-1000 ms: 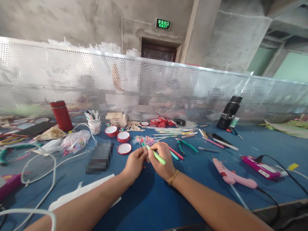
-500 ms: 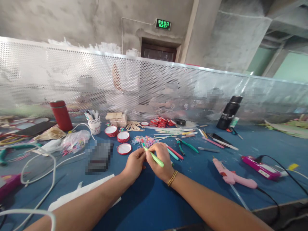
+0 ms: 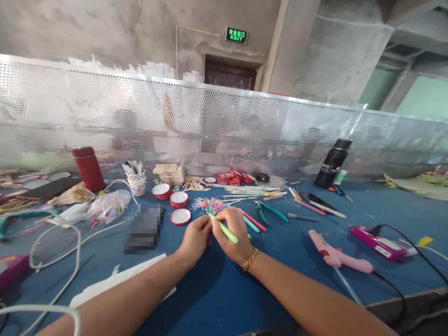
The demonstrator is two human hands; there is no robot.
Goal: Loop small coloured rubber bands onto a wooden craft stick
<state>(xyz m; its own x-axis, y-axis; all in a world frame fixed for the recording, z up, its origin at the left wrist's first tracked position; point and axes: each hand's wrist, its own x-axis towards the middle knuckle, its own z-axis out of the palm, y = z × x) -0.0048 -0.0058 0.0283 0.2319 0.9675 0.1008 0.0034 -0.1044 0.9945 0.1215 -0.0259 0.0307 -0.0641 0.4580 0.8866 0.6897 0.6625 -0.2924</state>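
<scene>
In the middle of the table, my right hand (image 3: pixel 234 233) grips a light green marker pen (image 3: pixel 229 233) like a writing tool, its back end pointing toward me. My left hand (image 3: pixel 196 238) touches the right fingertips and pinches a small flat stick (image 3: pixel 207 208), coloured red and green at the end that shows; the rest is hidden by my fingers. Just beyond lies a pile of colourful loops (image 3: pixel 219 204). Red and teal marker pens (image 3: pixel 254 220) lie right of my right hand. Several round red-rimmed pieces with white faces (image 3: pixel 180 216) sit beyond my left hand.
Teal pliers (image 3: pixel 273 211), a pink glue gun (image 3: pixel 338 256) and a black bottle (image 3: pixel 333 163) are to the right. At left are a phone (image 3: pixel 145 228), a paper cup of pens (image 3: pixel 136 183), a red flask (image 3: pixel 88 169) and white cables (image 3: pixel 79 242). A perforated metal screen (image 3: pixel 196 126) stands behind.
My hands keep almost the same place and grip. The view has shifted very slightly; nothing has been picked up or let go.
</scene>
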